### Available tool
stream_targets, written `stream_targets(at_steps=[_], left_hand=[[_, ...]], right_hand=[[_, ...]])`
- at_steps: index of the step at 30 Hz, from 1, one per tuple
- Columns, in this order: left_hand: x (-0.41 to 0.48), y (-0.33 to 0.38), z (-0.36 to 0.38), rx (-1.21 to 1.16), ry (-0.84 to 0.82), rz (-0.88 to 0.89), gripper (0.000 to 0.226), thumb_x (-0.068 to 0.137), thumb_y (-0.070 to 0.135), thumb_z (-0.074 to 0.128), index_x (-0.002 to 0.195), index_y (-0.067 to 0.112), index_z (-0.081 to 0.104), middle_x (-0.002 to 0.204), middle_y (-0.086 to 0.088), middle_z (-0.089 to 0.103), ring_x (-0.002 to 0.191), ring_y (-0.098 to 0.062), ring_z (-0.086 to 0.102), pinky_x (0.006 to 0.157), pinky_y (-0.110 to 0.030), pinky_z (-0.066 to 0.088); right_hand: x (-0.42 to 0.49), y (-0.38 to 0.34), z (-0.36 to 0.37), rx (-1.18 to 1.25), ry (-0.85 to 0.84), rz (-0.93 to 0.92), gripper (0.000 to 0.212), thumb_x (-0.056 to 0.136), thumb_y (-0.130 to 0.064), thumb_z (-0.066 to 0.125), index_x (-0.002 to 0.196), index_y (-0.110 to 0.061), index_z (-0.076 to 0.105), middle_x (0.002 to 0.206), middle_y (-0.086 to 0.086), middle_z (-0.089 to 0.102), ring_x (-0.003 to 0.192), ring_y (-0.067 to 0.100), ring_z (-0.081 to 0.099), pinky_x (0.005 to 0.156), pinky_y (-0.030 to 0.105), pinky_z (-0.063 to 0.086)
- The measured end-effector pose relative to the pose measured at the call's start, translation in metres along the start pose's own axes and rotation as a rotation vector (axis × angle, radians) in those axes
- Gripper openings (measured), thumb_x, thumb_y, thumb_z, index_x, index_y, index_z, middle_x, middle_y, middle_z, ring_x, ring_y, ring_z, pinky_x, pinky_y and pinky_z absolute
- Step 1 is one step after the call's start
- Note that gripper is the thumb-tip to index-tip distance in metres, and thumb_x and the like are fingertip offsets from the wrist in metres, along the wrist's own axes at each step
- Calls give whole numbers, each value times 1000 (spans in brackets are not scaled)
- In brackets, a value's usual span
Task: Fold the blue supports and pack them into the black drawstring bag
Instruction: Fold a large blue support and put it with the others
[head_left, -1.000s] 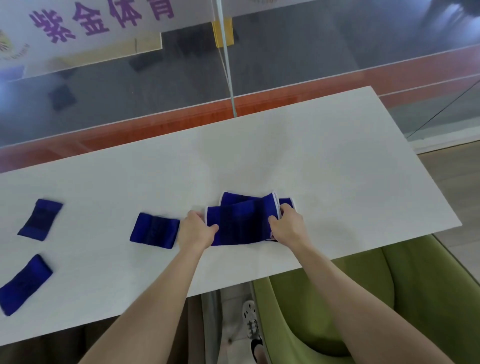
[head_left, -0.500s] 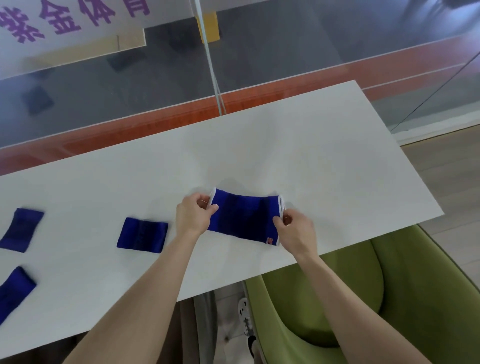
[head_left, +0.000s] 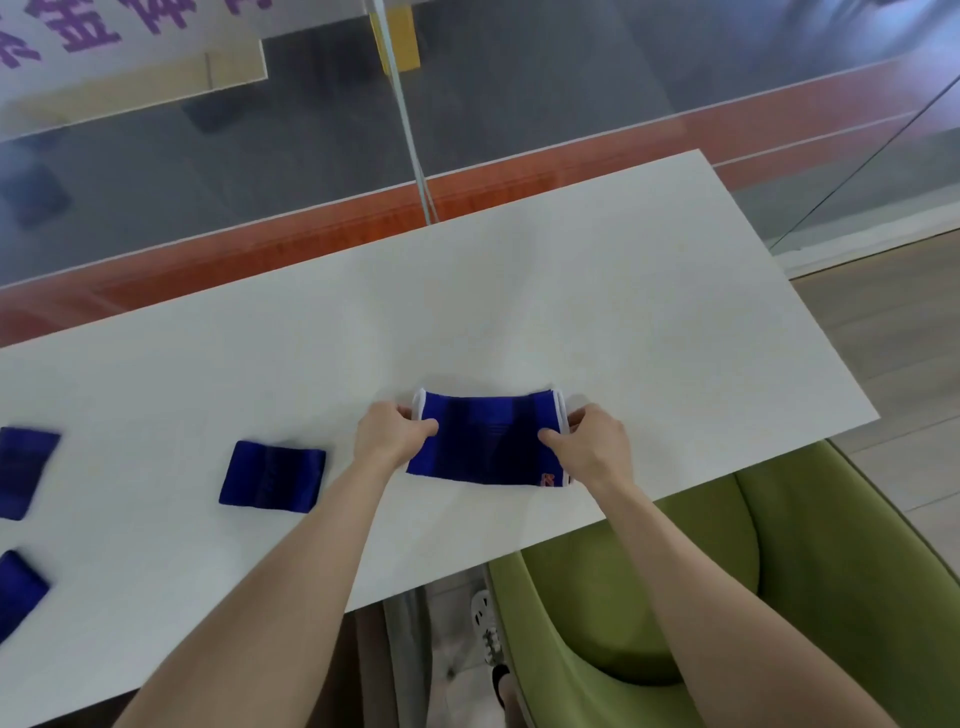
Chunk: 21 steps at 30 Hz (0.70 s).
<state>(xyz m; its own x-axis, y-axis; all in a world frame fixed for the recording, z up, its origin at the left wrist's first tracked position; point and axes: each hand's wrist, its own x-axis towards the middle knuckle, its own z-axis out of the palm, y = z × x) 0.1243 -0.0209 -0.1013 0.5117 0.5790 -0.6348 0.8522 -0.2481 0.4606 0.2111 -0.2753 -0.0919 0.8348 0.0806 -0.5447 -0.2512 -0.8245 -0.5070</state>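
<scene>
A blue support with white-trimmed ends (head_left: 488, 441) lies folded near the front edge of the white table (head_left: 623, 322). My left hand (head_left: 392, 434) pinches its left end and my right hand (head_left: 592, 447) pinches its right end, holding it stretched flat. A small orange mark shows at its lower right corner. A smaller folded blue support (head_left: 272, 477) lies to the left of my left hand. Two more blue supports (head_left: 23, 470) (head_left: 18, 592) sit at the far left edge, partly cut off. No black drawstring bag is in view.
A green chair (head_left: 727, 582) stands under the table's front right corner. A glass wall with a thin vertical frame (head_left: 410, 130) runs just behind the table's far edge. A foot in a white shoe (head_left: 485, 618) shows below the table.
The support was open in two layers a second ago; it is now folded into one flat band. Both hands shifted to its two ends. The view has drifted left.
</scene>
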Motion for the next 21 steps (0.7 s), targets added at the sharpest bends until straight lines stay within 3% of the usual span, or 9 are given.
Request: stream_targets(at_steps=[4, 6, 9, 12, 15, 17, 19, 21], left_hand=[[-10, -8, -1, -94, -6, 80, 30, 85, 21, 82, 82, 15, 54, 80, 2, 60, 75, -22, 56, 66, -34, 45], [-17, -22, -10, -140, 5, 101, 31, 83, 22, 86, 90, 15, 57, 86, 1, 67, 77, -21, 63, 70, -35, 52], [-32, -44, -31, -291, -1, 65, 39, 86, 19, 86, 117, 18, 63, 104, 0, 78, 95, -21, 77, 88, -45, 64], [-54, -66, -60, -388, -67, 74, 18, 94, 17, 74, 112, 14, 74, 102, -6, 82, 101, -32, 79, 95, -51, 64], [-82, -92, -96, -645, -241, 48, 12, 93, 6, 62, 104, 6, 68, 98, -11, 76, 101, -37, 72, 82, -43, 60], [-105, -112, -117, -824, -352, 47, 32, 77, 7, 67, 109, 8, 65, 107, -14, 71, 104, -36, 68, 80, -42, 59], [-126, -129, -134, -964, -397, 27, 58, 61, 11, 73, 118, 7, 63, 114, -16, 72, 104, -35, 72, 77, -41, 62], [-148, -146, -147, -1029, -371, 29, 62, 57, 10, 73, 118, 9, 65, 111, -14, 76, 98, -32, 76, 72, -39, 65]], right_hand=[[-4, -5, 0, 71, -67, -57, 19, 91, -31, 77, 85, -18, 65, 77, -4, 66, 70, 18, 62, 53, 26, 42], [-14, -10, 2, 127, -91, -125, 16, 95, -29, 74, 94, -18, 64, 87, -2, 68, 77, 18, 65, 57, 28, 49], [-33, -21, 8, 247, -202, -148, 17, 102, -24, 66, 114, -17, 57, 104, 6, 72, 91, 26, 74, 60, 35, 62], [-52, -33, 14, 416, -316, -106, 17, 105, -18, 64, 120, -21, 56, 109, 10, 77, 93, 31, 79, 66, 46, 67], [-74, -47, 18, 583, -471, -118, 35, 106, -11, 63, 133, -33, 63, 115, 6, 80, 97, 27, 82, 68, 40, 66], [-86, -59, 28, 527, -505, -151, 41, 104, -12, 65, 133, -40, 69, 120, 1, 80, 106, 26, 80, 82, 47, 68], [-100, -78, 44, 413, -501, -206, 31, 103, -17, 68, 126, -37, 71, 119, -3, 81, 110, 24, 78, 94, 51, 65], [-116, -97, 66, 226, -415, -266, 25, 100, -31, 76, 123, -28, 67, 119, -5, 77, 110, 22, 75, 95, 45, 62]])
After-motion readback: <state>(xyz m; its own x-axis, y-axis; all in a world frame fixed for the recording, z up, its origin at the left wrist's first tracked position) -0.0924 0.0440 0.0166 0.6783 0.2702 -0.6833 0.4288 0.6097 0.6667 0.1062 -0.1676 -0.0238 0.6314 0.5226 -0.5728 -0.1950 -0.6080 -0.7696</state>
